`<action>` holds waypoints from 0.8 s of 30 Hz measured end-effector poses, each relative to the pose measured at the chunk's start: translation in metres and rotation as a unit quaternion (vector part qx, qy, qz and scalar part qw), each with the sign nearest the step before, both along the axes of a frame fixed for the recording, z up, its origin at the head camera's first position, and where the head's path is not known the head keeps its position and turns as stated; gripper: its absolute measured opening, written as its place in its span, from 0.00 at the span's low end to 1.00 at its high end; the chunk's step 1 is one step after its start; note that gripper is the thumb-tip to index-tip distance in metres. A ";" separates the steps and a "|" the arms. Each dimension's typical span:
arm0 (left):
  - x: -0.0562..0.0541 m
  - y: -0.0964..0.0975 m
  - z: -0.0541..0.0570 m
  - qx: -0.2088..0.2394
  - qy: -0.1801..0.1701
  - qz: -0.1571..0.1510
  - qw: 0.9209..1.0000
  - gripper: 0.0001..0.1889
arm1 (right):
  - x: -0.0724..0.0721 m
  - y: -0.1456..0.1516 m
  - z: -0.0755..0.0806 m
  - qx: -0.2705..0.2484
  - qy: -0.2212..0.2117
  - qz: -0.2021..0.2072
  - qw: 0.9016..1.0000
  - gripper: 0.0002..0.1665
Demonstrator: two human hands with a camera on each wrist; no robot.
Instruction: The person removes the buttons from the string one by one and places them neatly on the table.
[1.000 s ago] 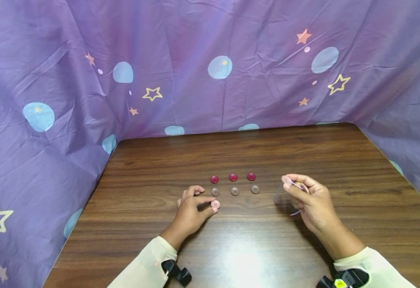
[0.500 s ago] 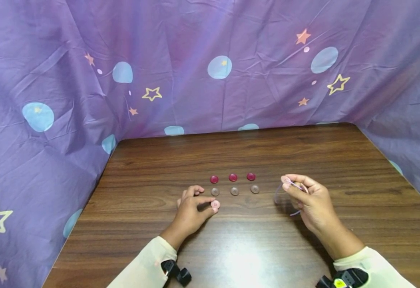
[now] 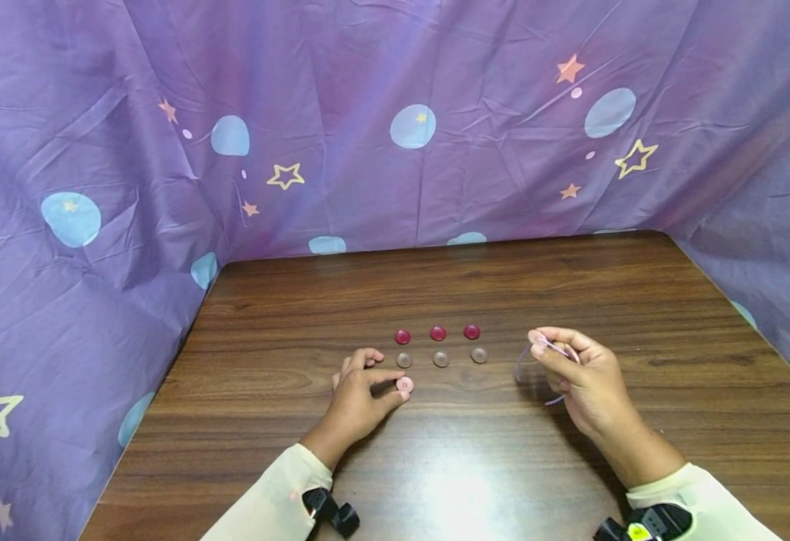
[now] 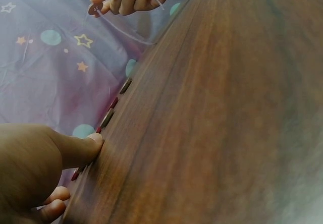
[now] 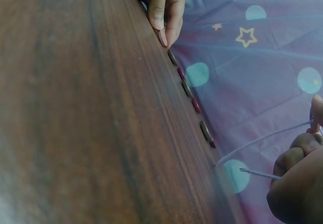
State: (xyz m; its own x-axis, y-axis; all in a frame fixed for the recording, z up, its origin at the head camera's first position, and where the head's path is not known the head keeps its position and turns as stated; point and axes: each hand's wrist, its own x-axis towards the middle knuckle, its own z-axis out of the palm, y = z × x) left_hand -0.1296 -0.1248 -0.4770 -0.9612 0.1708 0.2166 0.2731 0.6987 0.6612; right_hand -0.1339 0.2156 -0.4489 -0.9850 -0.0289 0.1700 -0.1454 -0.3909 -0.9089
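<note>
In the head view my left hand (image 3: 356, 402) holds a pale pink four-hole button (image 3: 404, 385) between thumb and index finger, at the tabletop. My right hand (image 3: 594, 383) is raised at the right, pinching another pink button (image 3: 536, 336) between thumb and fingertips. A thin purple cord (image 3: 555, 401) runs from that button through the curled fingers; one length dangles below, shown also as a cord (image 5: 262, 174) in the right wrist view. Something pink shows partly behind the right thumb. The left fingertips hide part of the button there.
Three dark red buttons (image 3: 438, 333) lie in a row on the wooden table (image 3: 286, 315), beyond the left hand's button. Between them sits a row of three grey-brown buttons (image 3: 440, 359). A purple patterned curtain (image 3: 340, 113) hangs behind the table and along its sides.
</note>
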 end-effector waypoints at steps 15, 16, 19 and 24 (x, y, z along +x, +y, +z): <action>0.000 -0.001 -0.001 0.002 0.000 -0.001 1.000 0.15 | 0.000 0.001 0.001 0.002 -0.005 0.000 1.000 0.22; 0.000 -0.001 -0.001 0.000 0.001 -0.001 1.000 0.16 | 0.000 0.001 0.001 0.003 -0.005 0.001 1.000 0.22; 0.000 -0.001 -0.001 0.000 0.003 -0.001 1.000 0.16 | 0.000 0.001 0.001 0.004 -0.006 0.001 1.000 0.22; 0.000 0.000 0.000 0.003 0.001 -0.001 1.000 0.16 | 0.000 0.001 0.001 0.004 -0.005 0.003 1.000 0.23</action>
State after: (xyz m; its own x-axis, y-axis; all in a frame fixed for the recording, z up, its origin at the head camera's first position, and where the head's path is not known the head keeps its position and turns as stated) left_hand -0.1296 -0.1250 -0.4769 -0.9604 0.1718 0.2192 0.2758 0.6946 0.6644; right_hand -0.1335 0.2164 -0.4477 -0.9864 -0.0365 0.1600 -0.1340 -0.3838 -0.9137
